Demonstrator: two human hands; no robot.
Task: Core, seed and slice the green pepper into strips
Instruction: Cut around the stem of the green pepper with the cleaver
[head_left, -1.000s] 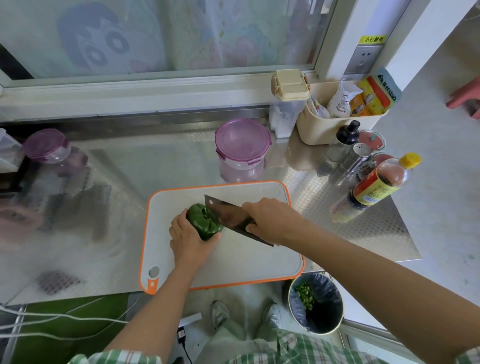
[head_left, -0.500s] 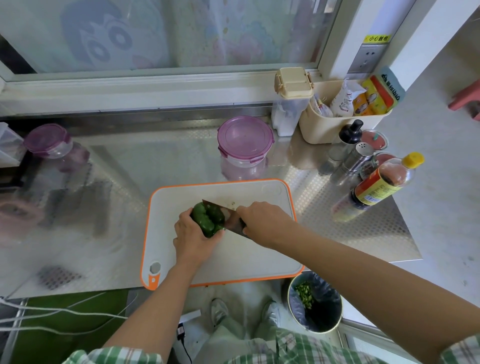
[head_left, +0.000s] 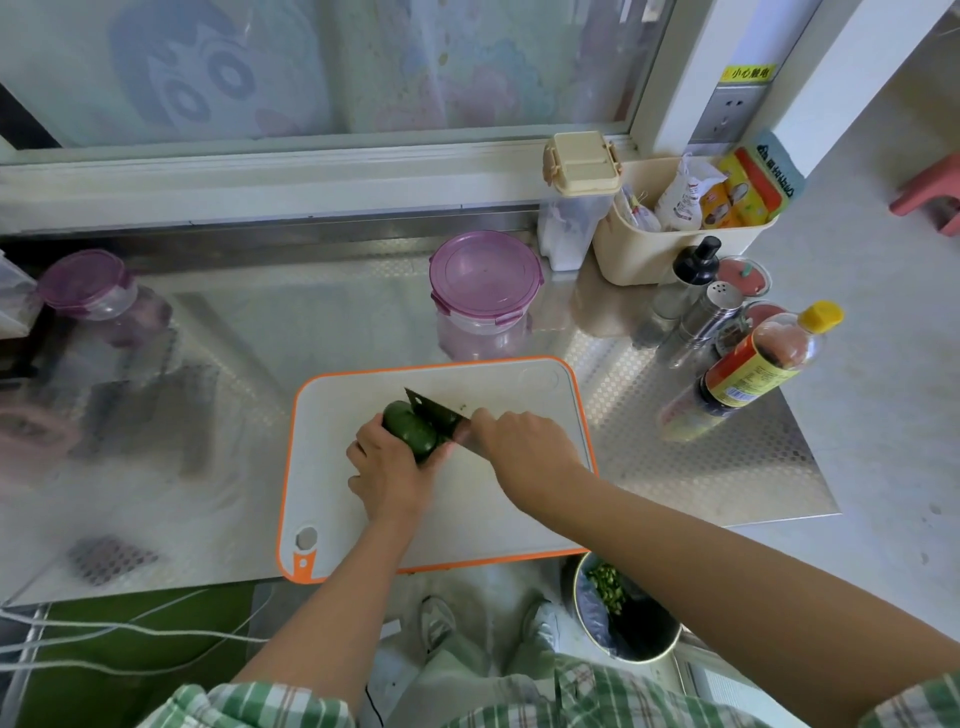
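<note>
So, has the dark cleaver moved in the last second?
Yes: the dark cleaver shifted left, away from the white orange-rimmed cutting board's right edge, and cut down into the green pepper.

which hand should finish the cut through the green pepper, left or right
Right. The right hand grips the knife, whose blade rests against the green pepper on the cutting board. The left hand is curled round the pepper, steadying it, so it is probably best kept holding.

Left hand (head_left: 387, 470) grips pepper (head_left: 411, 434) on orange-rimmed board (head_left: 332, 415). Right hand (head_left: 524, 449) holds knife (head_left: 430, 411), blade set into the pepper. Purple-lidded tub (head_left: 485, 291) stands behind the board; sauce bottle (head_left: 748, 371) at right; bin (head_left: 631, 623) below.
</note>
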